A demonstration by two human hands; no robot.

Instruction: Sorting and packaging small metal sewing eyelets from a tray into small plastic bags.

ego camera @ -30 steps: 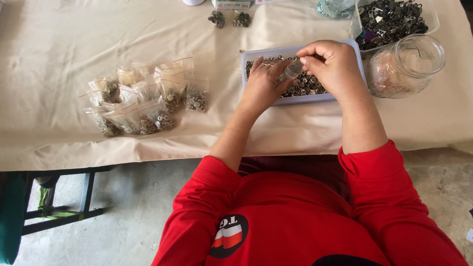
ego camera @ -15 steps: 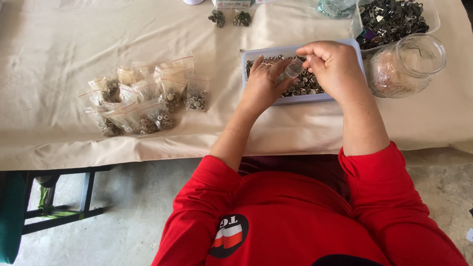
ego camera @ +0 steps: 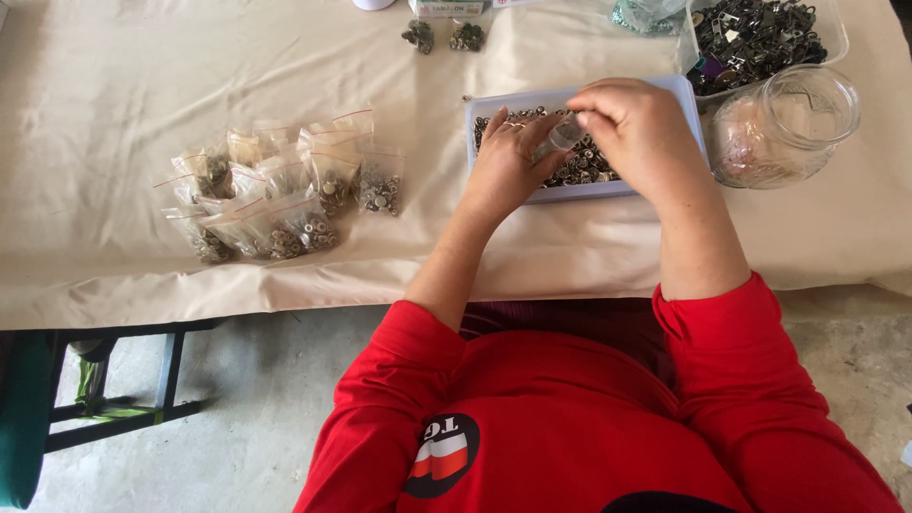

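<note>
Both hands are over a shallow pale-blue tray filled with small metal snap buttons. My right hand pinches a small clear plastic bag above the tray. My left hand meets it from the left, fingers on the bag's lower edge and over the buttons. To the left on the cream tablecloth lies a pile of several filled, sealed small bags, each holding metal buttons.
A clear glass jar lies tilted right of the tray. A clear container of dark metal parts sits at the back right. Two little clusters of metal pieces lie at the far edge. A dark stool frame stands under the table, left.
Both hands have stayed over the tray; the fingers have shifted slightly around the small bag.
</note>
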